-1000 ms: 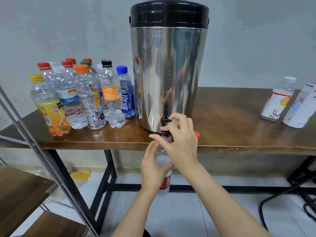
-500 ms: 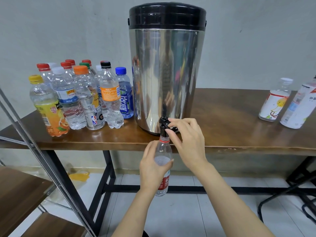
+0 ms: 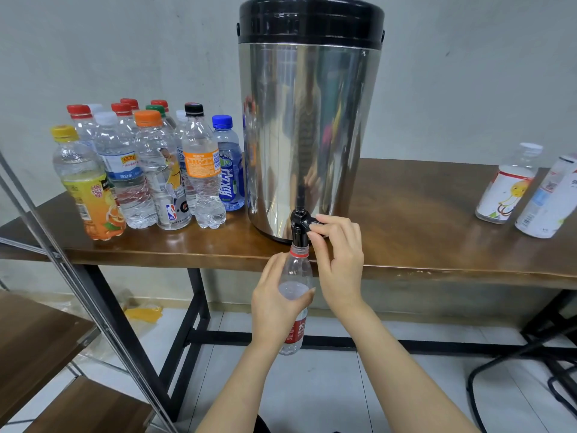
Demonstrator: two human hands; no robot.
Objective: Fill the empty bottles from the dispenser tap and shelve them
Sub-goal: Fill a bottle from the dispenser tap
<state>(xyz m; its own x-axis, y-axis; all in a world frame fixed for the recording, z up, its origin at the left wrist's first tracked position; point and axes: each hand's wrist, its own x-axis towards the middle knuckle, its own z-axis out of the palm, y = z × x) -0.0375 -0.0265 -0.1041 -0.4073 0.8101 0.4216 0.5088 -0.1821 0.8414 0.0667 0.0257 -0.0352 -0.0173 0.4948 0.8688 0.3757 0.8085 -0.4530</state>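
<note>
Pinching the black tap lever (image 3: pixel 302 220) between thumb and fingers, the right hand (image 3: pixel 338 254) is seen at the near foot of the steel dispenser (image 3: pixel 309 135). An uncapped clear bottle (image 3: pixel 296 267) is gripped by the left hand (image 3: pixel 278 304) and held upright, its mouth just under the spout, below the table (image 3: pixel 421 235) edge. Capped bottles (image 3: pixel 150 170) are clustered at far left on the table; two white-labelled bottles (image 3: pixel 505 192) are stood at far right.
</note>
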